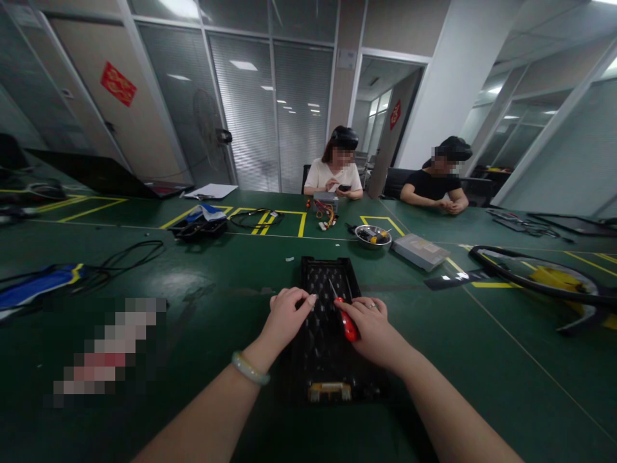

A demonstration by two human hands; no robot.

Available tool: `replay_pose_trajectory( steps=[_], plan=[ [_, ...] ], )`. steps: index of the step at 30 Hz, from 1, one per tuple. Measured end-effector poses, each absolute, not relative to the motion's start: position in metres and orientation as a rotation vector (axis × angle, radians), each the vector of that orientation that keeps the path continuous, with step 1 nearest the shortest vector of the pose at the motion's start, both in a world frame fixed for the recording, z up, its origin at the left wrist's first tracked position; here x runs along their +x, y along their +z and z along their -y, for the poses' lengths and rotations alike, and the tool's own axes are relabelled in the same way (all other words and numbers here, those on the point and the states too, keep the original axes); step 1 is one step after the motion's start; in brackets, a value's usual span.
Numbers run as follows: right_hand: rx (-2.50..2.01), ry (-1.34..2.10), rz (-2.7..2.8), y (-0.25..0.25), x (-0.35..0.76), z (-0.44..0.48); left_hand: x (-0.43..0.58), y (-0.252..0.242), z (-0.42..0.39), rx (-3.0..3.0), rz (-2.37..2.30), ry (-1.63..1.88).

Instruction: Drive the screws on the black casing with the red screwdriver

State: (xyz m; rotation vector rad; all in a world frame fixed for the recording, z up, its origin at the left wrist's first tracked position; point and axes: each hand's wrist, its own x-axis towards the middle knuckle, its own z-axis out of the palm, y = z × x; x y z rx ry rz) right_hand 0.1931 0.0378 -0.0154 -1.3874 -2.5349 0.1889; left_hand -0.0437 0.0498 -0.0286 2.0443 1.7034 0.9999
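A black perforated metal panel [328,283] lies flat on the green table in front of me. My left hand [285,316] rests on its left edge with the fingers curled down against it. My right hand [371,325] is closed around a red-handled screwdriver [346,325]. The screwdriver's thin shaft points up and away, with its tip over the panel's middle. A small yellow-and-metal part [330,390] sits at the panel's near end.
A metal bowl [373,236] with small parts and a grey drive box [420,251] stand beyond the panel. Cables, a black tray [200,226] and a blue item [38,281] lie to the left. Two other people sit at the far side. A black-and-yellow hoop [540,273] lies at right.
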Motion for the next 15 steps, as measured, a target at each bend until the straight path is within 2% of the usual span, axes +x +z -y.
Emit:
replay_pose_trajectory(
  steps=[15],
  plan=[
    [-1.371, 0.236, 2.594, -0.0121, 0.1922, -0.0378, -0.0445, -0.0294, -0.0513, 2.029, -1.708, 1.001]
  ],
)
